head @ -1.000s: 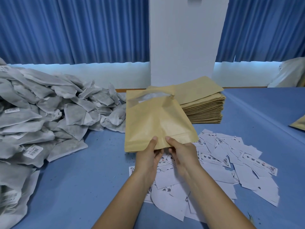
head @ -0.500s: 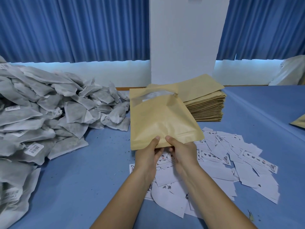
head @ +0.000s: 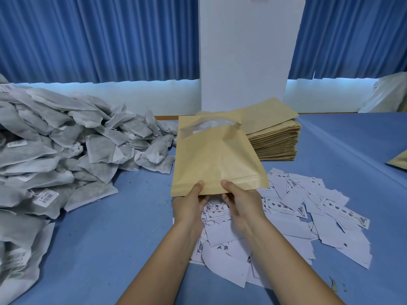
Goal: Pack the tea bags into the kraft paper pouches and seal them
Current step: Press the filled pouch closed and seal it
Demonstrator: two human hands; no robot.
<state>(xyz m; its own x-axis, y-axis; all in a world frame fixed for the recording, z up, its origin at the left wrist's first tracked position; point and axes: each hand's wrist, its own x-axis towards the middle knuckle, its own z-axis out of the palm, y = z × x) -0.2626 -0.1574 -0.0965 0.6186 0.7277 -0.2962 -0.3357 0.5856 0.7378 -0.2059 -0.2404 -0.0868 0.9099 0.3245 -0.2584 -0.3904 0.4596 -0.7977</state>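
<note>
tea bag heap (head: 66, 155) left, pouch stack (head: 273, 137) behind

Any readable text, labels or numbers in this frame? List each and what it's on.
Paper slips: boxed Chinese print; only "中" and "材" look legible, the rest is blurred.
White stickers on the tea bags: barcode and small print, too small to read.
Held pouch and pouch stack: no print visible.
</note>
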